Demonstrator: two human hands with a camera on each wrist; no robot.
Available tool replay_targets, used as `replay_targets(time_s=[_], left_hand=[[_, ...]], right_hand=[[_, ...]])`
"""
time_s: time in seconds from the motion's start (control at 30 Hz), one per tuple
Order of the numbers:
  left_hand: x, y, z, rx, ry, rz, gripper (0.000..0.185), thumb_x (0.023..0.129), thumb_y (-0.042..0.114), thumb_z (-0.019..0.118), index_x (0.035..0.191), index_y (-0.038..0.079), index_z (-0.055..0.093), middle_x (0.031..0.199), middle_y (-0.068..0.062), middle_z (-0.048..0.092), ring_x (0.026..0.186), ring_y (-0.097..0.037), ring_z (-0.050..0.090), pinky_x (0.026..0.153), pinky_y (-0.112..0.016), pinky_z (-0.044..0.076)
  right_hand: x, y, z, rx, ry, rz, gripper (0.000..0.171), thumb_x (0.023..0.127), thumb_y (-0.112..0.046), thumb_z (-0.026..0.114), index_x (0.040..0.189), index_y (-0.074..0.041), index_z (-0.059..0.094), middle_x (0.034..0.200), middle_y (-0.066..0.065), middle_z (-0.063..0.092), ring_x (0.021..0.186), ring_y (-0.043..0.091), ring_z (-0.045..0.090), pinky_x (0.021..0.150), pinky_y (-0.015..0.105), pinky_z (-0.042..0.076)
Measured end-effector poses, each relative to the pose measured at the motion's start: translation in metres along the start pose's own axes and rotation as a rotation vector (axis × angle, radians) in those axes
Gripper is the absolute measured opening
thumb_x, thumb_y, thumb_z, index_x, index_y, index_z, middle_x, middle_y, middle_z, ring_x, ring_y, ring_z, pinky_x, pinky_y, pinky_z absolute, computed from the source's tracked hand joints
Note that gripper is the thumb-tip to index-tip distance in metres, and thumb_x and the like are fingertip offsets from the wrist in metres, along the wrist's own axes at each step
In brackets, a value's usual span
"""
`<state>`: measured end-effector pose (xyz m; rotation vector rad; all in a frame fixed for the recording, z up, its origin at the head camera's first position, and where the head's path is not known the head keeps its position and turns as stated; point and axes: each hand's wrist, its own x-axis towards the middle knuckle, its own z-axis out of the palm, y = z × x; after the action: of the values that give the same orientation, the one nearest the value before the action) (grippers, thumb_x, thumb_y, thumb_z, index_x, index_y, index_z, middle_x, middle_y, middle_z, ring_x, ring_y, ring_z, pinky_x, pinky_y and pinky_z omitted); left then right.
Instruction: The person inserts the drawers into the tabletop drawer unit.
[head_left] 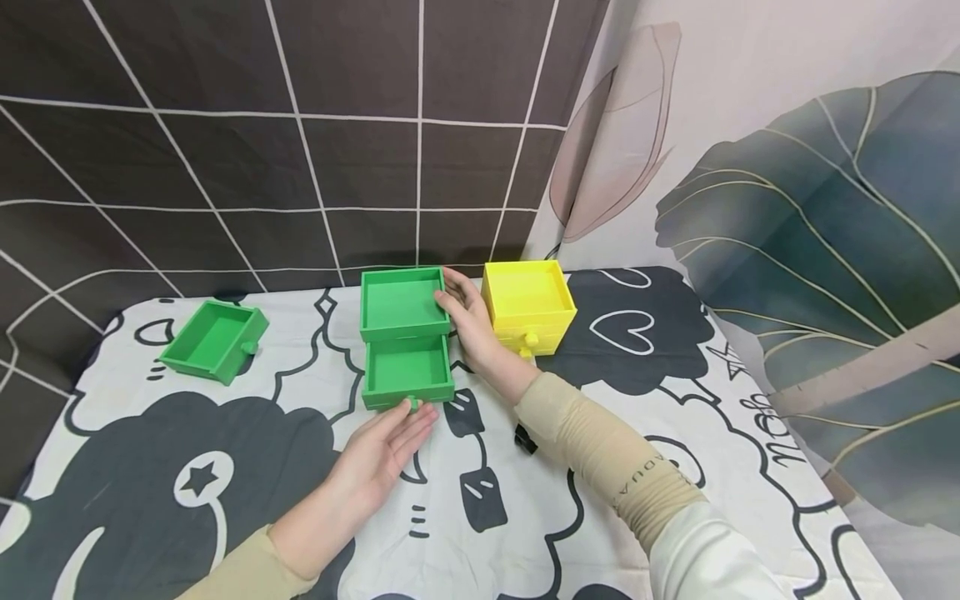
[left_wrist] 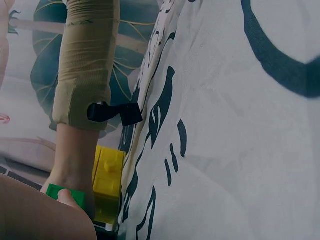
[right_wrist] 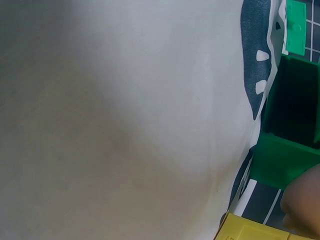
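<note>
A green box (head_left: 402, 302) stands on the patterned cloth, with a green drawer (head_left: 407, 367) pulled out of its front. At the drawer's front, my left hand (head_left: 382, 446) pinches the small round knob between thumb and fingers. My right hand (head_left: 472, 323) grips the box's right side, thumb over the top rim and the other fingers behind it, partly hidden. In the right wrist view, that hand (right_wrist: 304, 202) shows only at the lower right edge, against the box (right_wrist: 285, 160).
Close to the right hand stands a yellow box (head_left: 527, 312) with knobs on its front. A separate green drawer (head_left: 215, 340) lies at the left, its knob facing right. Behind the table hangs a dark gridded cloth (head_left: 360, 167). A small black piece (head_left: 525, 439) shows beside the right sleeve.
</note>
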<state>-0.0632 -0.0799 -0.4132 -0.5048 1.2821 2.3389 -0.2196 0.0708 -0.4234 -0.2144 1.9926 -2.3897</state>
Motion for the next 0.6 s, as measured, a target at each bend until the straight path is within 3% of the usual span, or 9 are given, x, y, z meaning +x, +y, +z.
replay_targets(time_s=[0.4, 0.6], left_hand=[[0.0005, 0.0004, 0.0054, 0.013, -0.002, 0.003, 0.028, 0.114, 0.016, 0.050, 0.137, 0.000, 0.047, 0.110, 0.002, 0.075, 0.103, -0.003, 0.076, 0.111, -0.022, 0.057], [0.0007, 0.0023, 0.0067, 0.010, 0.004, 0.003, 0.028, 0.113, 0.015, 0.050, 0.136, -0.002, 0.049, 0.108, 0.001, 0.076, 0.101, -0.004, 0.076, 0.107, -0.021, 0.059]], right_hand=[[0.0013, 0.0022, 0.0003, 0.007, 0.012, -0.004, 0.054, 0.105, -0.005, 0.053, 0.156, 0.005, 0.041, 0.158, 0.026, 0.047, 0.145, 0.037, 0.047, 0.121, 0.035, 0.045], [0.0011, 0.0017, 0.0006, 0.005, 0.001, 0.001, 0.054, 0.105, -0.005, 0.052, 0.157, 0.004, 0.040, 0.158, 0.026, 0.046, 0.146, 0.038, 0.046, 0.125, 0.041, 0.044]])
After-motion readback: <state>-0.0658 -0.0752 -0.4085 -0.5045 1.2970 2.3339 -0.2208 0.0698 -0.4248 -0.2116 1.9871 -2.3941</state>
